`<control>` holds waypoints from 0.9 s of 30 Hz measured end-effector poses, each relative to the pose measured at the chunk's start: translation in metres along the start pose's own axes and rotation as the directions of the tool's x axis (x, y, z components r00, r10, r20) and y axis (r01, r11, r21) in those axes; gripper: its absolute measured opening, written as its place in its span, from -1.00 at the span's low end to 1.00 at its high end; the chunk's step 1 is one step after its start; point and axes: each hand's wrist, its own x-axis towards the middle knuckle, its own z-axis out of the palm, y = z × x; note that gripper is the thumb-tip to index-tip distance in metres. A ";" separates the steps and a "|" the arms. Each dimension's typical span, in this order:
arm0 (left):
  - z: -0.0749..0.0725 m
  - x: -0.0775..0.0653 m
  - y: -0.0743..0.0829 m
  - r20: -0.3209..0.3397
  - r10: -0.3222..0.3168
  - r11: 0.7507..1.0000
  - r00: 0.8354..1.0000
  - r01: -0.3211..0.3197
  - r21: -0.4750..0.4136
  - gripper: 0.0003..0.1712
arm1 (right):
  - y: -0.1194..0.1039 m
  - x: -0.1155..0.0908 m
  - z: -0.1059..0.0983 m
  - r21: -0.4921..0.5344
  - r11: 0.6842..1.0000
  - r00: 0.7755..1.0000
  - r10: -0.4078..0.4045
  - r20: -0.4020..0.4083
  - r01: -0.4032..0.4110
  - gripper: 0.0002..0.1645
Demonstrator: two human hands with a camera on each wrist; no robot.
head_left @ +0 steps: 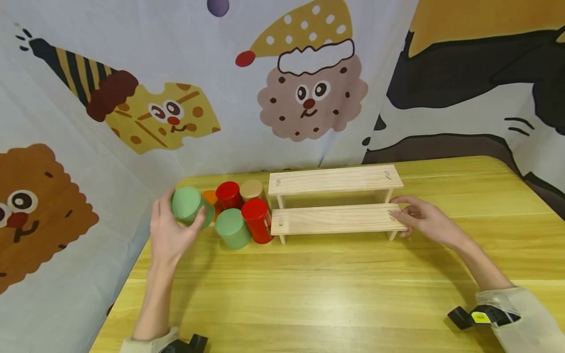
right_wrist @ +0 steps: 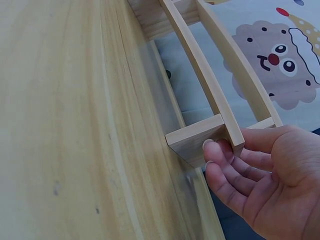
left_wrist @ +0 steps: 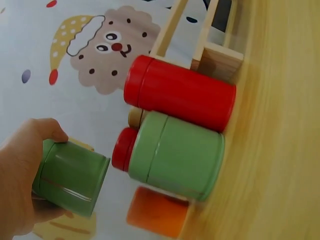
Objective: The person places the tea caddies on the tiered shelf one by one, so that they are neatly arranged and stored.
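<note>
My left hand [head_left: 169,235] grips a round green canister [head_left: 189,203] in the air at the left of the table, thumb on one side and fingers round the other. Below it, a second green canister [left_wrist: 175,157] stands beside a tall red canister [left_wrist: 180,92] on the table. At the other side, my right hand [head_left: 425,223] holds the right end of the lower board of a two-step wooden rack [head_left: 331,219]. Its thumb lies over the board's end and the fingers curl in at the edge, as the right wrist view [right_wrist: 270,185] shows.
Behind the front canisters stand a shorter red canister [head_left: 228,195], a tan one [head_left: 252,189] and an orange one [left_wrist: 157,212], partly hidden. The tall red canister is close against the rack's left end. A cartoon-printed cloth [head_left: 247,113] hangs behind the wooden table [head_left: 309,294].
</note>
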 end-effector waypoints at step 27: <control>0.022 0.003 0.051 0.033 0.112 0.988 0.993 -0.108 -0.106 -0.13 | -0.003 0.001 0.002 0.068 0.996 0.997 0.063 0.035 -0.065 -0.37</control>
